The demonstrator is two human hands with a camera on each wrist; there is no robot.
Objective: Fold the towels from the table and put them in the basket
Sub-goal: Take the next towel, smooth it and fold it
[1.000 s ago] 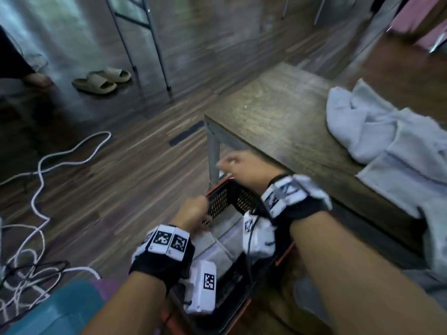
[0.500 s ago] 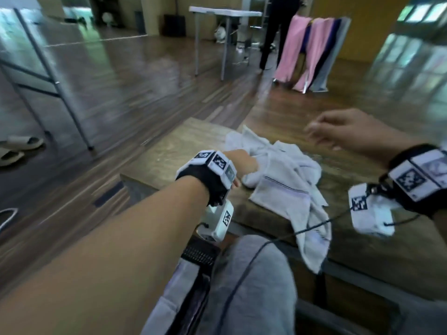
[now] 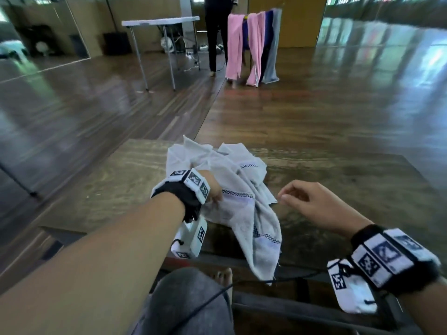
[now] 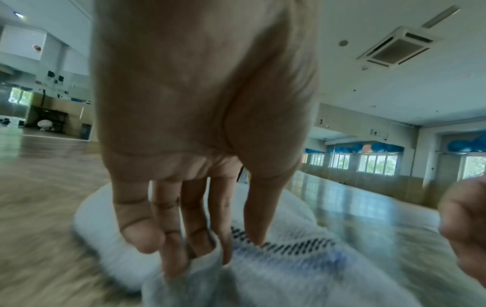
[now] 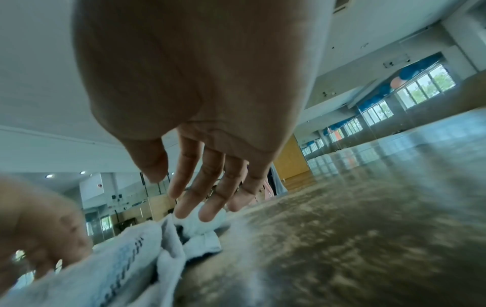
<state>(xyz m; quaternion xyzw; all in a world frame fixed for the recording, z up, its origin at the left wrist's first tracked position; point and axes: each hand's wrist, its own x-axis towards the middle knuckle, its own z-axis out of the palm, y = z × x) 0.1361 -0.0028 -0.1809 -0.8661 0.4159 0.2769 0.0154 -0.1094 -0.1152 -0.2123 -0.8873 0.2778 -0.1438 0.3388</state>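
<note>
Head view: left hand (image 3: 212, 189) planted on the near-left part of a crumpled white towel (image 3: 242, 201), fingers dug into the cloth, probably to gather it for spreading and folding. Towel heaped on the dark wooden table (image 3: 338, 180), one end spilling over the near edge and hanging down; pale terry cloth, thin checked dark bands and faint lilac stripes, creased into loose ridges, not yet folded. Right hand (image 3: 312, 204) poised just beside the towel's right corner, fingers loosely curled, holding nothing, seemingly about to take that corner. No basket in sight here. Left wrist view: fingers (image 4: 173, 238) bent downward with a fold of the towel (image 4: 302, 276) bunched and pinched between them, thumb pressing the checked band; cloth blurred, soft and thick-looking. Right wrist view: right hand (image 5: 200, 157) above the table (image 5: 355, 238), fingers (image 5: 189, 197) slack and slightly spread, empty, tips over the towel (image 5: 136, 249) but apart from it as far as can be judged; left hand (image 5: 34, 224) at the left edge on the same cloth.
</note>
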